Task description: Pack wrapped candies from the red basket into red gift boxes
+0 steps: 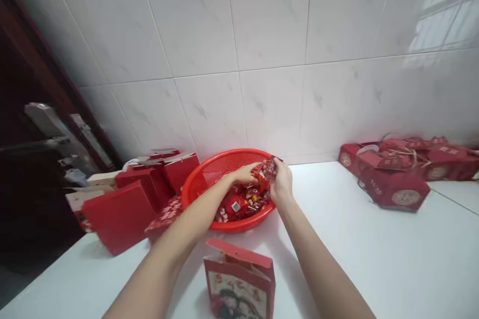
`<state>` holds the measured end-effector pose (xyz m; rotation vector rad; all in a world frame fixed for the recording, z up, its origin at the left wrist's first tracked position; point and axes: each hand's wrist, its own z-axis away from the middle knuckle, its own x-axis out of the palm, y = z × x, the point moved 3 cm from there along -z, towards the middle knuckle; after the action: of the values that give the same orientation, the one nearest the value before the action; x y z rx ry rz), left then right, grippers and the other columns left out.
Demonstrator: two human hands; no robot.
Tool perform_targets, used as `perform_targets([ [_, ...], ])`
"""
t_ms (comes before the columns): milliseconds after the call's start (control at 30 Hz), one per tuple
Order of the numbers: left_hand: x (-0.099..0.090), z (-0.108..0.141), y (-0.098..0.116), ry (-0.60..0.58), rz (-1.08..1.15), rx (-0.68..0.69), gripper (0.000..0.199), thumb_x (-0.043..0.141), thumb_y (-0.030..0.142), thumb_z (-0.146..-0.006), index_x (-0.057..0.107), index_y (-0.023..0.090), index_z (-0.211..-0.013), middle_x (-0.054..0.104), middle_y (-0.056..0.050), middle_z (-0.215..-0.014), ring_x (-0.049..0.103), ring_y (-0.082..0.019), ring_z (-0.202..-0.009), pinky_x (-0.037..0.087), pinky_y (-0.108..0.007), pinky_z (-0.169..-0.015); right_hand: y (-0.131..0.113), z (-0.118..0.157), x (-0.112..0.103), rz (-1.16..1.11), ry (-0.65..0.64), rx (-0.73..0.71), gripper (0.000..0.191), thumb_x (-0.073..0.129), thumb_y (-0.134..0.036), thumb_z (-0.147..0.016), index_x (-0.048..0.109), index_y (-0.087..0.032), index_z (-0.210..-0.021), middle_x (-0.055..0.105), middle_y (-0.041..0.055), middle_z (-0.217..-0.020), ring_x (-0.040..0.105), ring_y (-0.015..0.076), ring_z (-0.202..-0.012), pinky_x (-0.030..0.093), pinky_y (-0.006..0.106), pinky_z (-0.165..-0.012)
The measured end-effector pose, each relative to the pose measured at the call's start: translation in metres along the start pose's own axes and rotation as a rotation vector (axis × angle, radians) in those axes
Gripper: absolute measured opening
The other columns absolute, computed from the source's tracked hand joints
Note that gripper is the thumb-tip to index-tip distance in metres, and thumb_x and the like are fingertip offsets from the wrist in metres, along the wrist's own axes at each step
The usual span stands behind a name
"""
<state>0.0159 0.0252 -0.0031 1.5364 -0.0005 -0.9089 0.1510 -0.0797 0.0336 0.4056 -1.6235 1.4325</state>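
A red plastic mesh basket stands against the tiled wall, holding many wrapped candies in mostly red wrappers. Over its far side, my right hand is closed around several wrapped candies, some with clear wrapping. My left hand reaches in from the left, its fingers bent at a red wrapper beside the right hand; the fingertips are partly hidden. Nearer to me, between my forearms, a red gift box stands upright with its top flaps up and a printed picture on its front.
Several red boxes or bags stand at the left on the white table. More red hexagonal gift boxes with cord handles sit at the right by the wall. A dark door with a metal handle is at far left.
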Motion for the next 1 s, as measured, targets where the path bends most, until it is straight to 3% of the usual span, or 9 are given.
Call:
perform_targets([
  [167,0.008,0.000,0.009,-0.011,-0.062,0.017,0.045,0.085,0.024,-0.054,0.070,0.015,-0.095,0.065,0.003,-0.068,0.054,-0.016,-0.071,0.041,-0.026,-0.068,0.003,-0.005,-0.002,0.027,-0.010,-0.011,0.015,0.069,-0.025,-0.066,0.055,-0.020,-0.066,0.061,-0.0065,-0.058,0.058,0.0104,-0.056,0.050,0.021,-0.052],
  [333,-0.006,0.009,0.033,-0.063,-0.066,0.010,0.035,0.089,0.036,-0.051,0.073,0.014,-0.072,0.065,0.002,-0.064,0.058,-0.017,-0.069,0.043,-0.028,-0.068,0.005,-0.008,-0.003,-0.002,-0.007,-0.031,0.018,0.073,-0.026,-0.067,0.055,-0.020,-0.066,0.062,-0.0054,-0.058,0.061,0.0118,-0.057,0.051,0.023,-0.054],
  [500,-0.036,0.025,0.062,0.250,0.236,0.128,0.052,0.090,0.045,-0.053,0.076,0.014,-0.092,0.073,-0.004,-0.081,0.063,-0.017,-0.077,0.047,-0.029,-0.074,0.006,-0.007,-0.002,-0.039,-0.025,-0.026,0.023,0.078,-0.027,-0.063,0.056,-0.020,-0.065,0.067,-0.0034,-0.060,0.062,0.0126,-0.058,0.054,0.024,-0.057],
  [600,-0.039,0.035,0.069,0.338,0.295,0.132,0.057,0.091,0.045,-0.053,0.074,0.013,-0.096,0.073,-0.005,-0.085,0.064,-0.018,-0.080,0.048,-0.030,-0.074,0.005,-0.005,0.000,-0.020,-0.108,0.027,0.024,0.080,-0.027,-0.061,0.058,-0.019,-0.066,0.069,-0.0029,-0.062,0.063,0.0121,-0.058,0.054,0.023,-0.058],
  [833,-0.012,0.054,0.069,0.223,0.278,0.274,0.060,0.093,0.042,-0.053,0.068,0.014,-0.100,0.074,-0.007,-0.097,0.066,-0.022,-0.090,0.051,-0.035,-0.085,0.004,-0.002,0.002,0.065,-0.277,0.081,0.027,0.085,-0.028,-0.059,0.061,-0.019,-0.068,0.068,-0.0039,-0.064,0.061,0.0109,-0.058,0.047,0.020,-0.050],
  [1000,-0.009,0.060,0.068,0.154,0.286,0.269,0.058,0.094,0.039,-0.053,0.066,0.015,-0.098,0.070,-0.005,-0.093,0.065,-0.020,-0.087,0.051,-0.034,-0.082,0.007,-0.003,-0.001,0.108,-0.313,0.126,0.029,0.086,-0.034,-0.061,0.064,-0.019,-0.072,0.065,-0.0046,-0.064,0.057,0.0101,-0.057,0.046,0.021,-0.051],
])
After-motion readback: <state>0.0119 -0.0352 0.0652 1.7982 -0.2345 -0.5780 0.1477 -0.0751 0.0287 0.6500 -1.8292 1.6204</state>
